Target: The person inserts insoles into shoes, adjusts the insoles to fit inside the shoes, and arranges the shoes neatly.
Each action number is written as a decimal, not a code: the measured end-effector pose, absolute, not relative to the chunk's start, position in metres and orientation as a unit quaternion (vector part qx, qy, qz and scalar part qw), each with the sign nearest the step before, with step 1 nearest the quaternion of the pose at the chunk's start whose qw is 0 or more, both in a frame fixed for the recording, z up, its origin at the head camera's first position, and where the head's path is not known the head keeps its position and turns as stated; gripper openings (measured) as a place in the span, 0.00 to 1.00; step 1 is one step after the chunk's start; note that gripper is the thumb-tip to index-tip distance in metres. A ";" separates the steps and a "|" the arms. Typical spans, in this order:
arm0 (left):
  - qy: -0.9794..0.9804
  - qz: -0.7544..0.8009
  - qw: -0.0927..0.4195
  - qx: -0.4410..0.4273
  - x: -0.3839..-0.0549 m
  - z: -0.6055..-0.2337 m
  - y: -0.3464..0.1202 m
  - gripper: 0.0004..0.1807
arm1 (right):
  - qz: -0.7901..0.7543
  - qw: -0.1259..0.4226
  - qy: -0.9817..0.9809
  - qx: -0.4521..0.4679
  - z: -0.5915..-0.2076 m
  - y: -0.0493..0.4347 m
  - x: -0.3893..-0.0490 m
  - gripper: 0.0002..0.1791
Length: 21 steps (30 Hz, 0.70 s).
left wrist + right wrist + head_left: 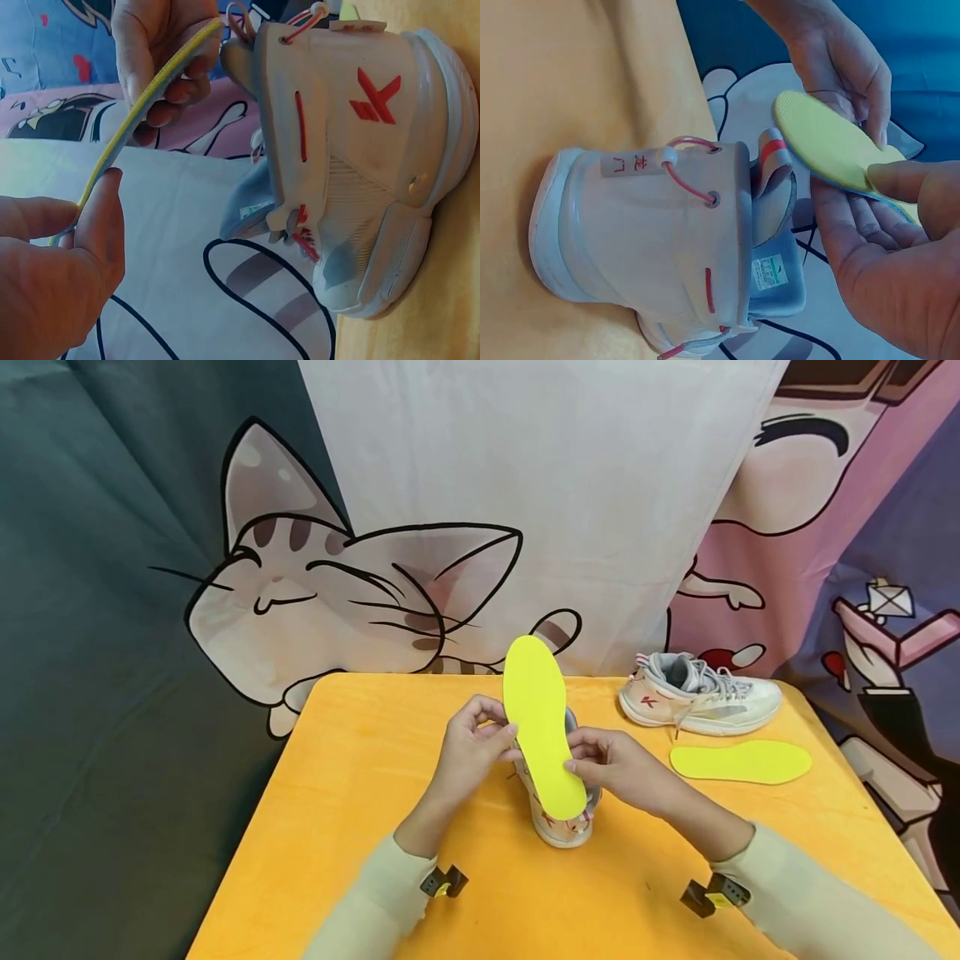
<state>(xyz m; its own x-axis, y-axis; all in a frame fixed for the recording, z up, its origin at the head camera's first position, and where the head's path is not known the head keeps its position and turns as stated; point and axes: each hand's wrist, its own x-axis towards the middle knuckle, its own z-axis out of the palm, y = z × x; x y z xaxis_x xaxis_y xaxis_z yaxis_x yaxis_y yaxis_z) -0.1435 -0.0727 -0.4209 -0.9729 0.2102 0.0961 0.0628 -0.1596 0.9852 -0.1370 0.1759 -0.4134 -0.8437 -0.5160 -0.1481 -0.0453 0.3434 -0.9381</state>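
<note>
So I was standing right there, and this person had a bright yellow insole [536,718] up in the air with both hands on it. The left hand [474,737] pinched one long edge between thumb and fingers, and the right hand [613,766] gripped the opposite edge lower down, thumb on the yellow face. Wide end pointed away from them, narrow end toward them, and the underside looked bluish.

Right below it was a white shoe [367,172] with red marks, sitting upright on the orange counter [360,777], heel facing the person. The insole was above the shoe's opening, not inside it. Couldn't tell whether it brushed the collar.

Over at the far right, the other shoe [705,700] stood with its toe pointing right, and a second insole [738,762] lay flat just in front of it. Behind everything hung a cloth [570,468] with a big cartoon cat [300,585].
</note>
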 end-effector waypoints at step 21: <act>0.678 0.726 0.068 0.098 -0.185 -0.397 -0.081 0.17 | -0.512 0.205 0.804 -0.224 -0.410 0.194 -0.131 0.10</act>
<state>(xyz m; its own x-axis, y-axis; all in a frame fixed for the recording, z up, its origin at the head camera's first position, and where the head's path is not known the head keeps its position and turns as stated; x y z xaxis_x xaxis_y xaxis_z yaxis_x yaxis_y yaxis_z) -0.1851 -0.0812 -0.3973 -0.9714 0.2320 0.0506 0.0347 -0.0721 0.9968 -0.1305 0.1941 -0.4095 -0.8161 -0.5691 -0.1006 -0.1500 0.3767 -0.9141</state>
